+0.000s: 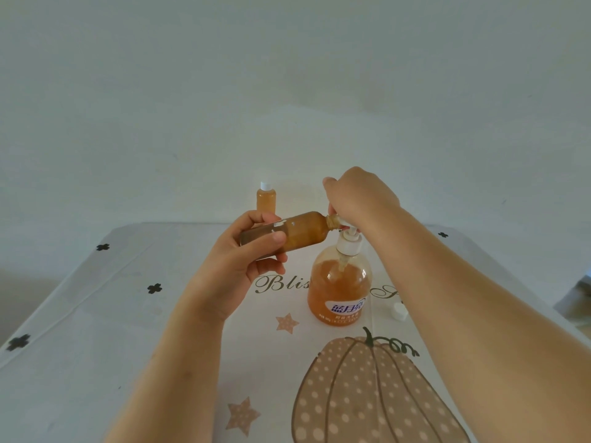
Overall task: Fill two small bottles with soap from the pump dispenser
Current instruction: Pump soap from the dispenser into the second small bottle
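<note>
My left hand (246, 260) grips a small bottle (303, 232) full of amber soap, tilted almost on its side, its open neck against the nozzle of the pump dispenser (340, 282). The dispenser is a clear bottle of orange soap with a white pump, standing at the table's middle. My right hand (358, 196) lies on top of the pump head, fingers curled down over it. A second small bottle (266, 199), filled and closed with a white cap, stands upright at the table's far edge, behind my left hand.
A loose white cap (398, 311) lies on the tablecloth (128, 314) to the right of the dispenser. The cloth is white with a pumpkin print, stars and black clovers. A plain wall rises behind the table's far edge.
</note>
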A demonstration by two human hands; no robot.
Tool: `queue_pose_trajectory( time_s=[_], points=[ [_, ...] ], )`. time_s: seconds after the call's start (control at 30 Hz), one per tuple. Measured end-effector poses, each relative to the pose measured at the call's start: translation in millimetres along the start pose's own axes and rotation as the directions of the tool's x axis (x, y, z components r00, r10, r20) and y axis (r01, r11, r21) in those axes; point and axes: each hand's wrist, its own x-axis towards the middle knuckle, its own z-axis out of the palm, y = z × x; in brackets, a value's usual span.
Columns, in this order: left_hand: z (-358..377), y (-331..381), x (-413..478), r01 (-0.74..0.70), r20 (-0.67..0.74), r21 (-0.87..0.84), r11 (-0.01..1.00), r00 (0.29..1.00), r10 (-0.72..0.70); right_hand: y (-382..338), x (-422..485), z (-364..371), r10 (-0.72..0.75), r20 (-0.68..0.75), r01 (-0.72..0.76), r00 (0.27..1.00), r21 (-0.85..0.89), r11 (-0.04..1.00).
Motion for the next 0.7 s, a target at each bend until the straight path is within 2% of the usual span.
queue_pose_trajectory(
  time_s=[0.53,0.7],
  points=[
    [-6,-3,4,0.038,-0.011,0.019,0.999,0.999,-0.038,11,4,18,-0.031,-0.069,0.035,0.997,0.055,0.998],
    [-6,-3,2,0.041,0.005,0.010,0.999,0.999,-0.041,10,1,16,-0.022,-0.051,0.025,0.998,0.060,0.998]
  ],
)
